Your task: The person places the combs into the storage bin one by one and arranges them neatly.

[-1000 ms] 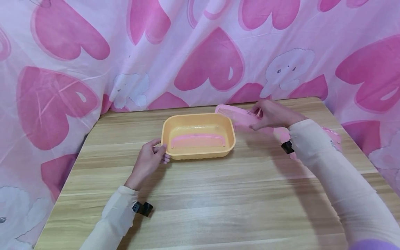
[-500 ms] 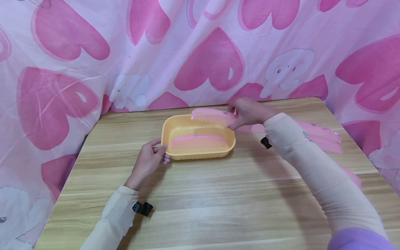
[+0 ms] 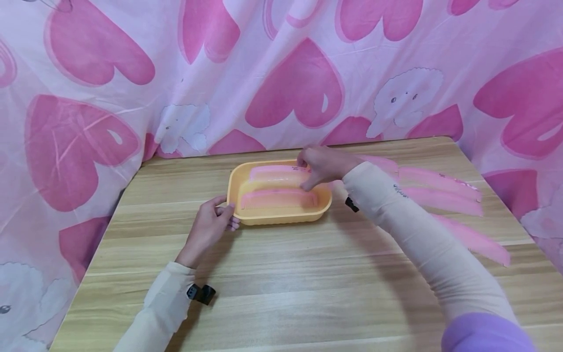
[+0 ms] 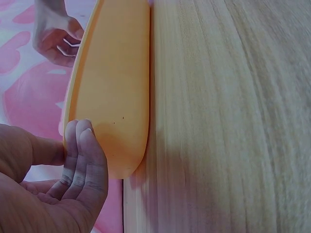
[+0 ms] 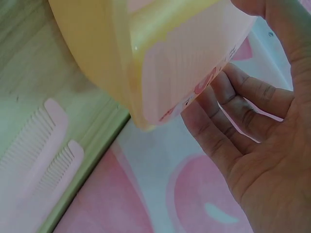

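A yellow plastic box [image 3: 283, 218] stands on the table, with one pink comb [image 3: 278, 200] lying on its floor. At the box's left end, my left hand [image 3: 208, 230] grips the rim between thumb and fingers; the left wrist view shows those fingers [image 4: 81, 150] against the outer wall. My right hand [image 3: 327, 165] reaches over the right end of the box. Inside, near the back wall, it holds a second pink comb [image 3: 270, 173] across its width, thumb on one side and fingers along the printed spine. The hand hides that comb's right end.
Several more pink combs, among them one comb [image 3: 477, 239], lie on the table right of the box, partly behind my right sleeve [image 3: 413, 234]. A pink heart-patterned cloth [image 3: 294, 88] hangs behind the wooden table [image 3: 281, 283].
My right hand has carried the comb leftward from beside the box and down into it, behind the first comb. The left hand and box have stayed put.
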`<state>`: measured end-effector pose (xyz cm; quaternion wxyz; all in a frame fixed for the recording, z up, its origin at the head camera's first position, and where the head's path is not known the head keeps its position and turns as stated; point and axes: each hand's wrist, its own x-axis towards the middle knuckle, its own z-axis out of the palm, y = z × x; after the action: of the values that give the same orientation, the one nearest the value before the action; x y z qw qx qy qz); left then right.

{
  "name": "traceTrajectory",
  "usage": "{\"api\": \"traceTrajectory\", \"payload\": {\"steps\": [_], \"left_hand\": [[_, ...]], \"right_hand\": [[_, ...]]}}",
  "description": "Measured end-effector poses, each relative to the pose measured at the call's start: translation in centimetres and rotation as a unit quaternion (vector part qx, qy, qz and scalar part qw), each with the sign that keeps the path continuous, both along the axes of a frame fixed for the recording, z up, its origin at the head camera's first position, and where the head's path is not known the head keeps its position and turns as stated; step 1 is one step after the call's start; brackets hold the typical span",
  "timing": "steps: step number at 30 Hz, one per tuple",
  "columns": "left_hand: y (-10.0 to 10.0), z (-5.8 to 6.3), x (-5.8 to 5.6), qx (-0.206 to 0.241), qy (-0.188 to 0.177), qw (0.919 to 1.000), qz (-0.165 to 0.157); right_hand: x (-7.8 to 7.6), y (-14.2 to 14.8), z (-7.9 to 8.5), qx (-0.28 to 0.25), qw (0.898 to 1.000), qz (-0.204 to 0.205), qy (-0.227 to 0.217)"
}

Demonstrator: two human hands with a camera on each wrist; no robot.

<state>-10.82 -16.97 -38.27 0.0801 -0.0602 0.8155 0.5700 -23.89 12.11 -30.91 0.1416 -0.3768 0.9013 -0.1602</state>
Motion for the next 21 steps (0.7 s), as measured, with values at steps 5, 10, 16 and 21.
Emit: {"api": "traceTrajectory", "payload": {"steps": [5,10,16,21], "left_hand": [[-0.1,0.0,0.0,-0.004,-0.006,1.0,0.004],[-0.1,0.0,0.0,-0.006,0.001,1.0,0.002],[0.0,-0.1,-0.1,-0.014,0.005,0.9999,0.0],[0.0,0.0,-0.1,-0.015,0.003,0.9999,0.002]], "right_hand": [[-0.1,-1.1,-1.0,0.019,1.0,0.015,0.007],[0.1,-1.9,-1.6,0.048,0.999,0.013,-0.004],[0.2,-2.7,-2.7,0.067,0.997,0.005,-0.034],[0.1,-3.2,-4.0,0.073,0.997,0.017,-0.024]]}}
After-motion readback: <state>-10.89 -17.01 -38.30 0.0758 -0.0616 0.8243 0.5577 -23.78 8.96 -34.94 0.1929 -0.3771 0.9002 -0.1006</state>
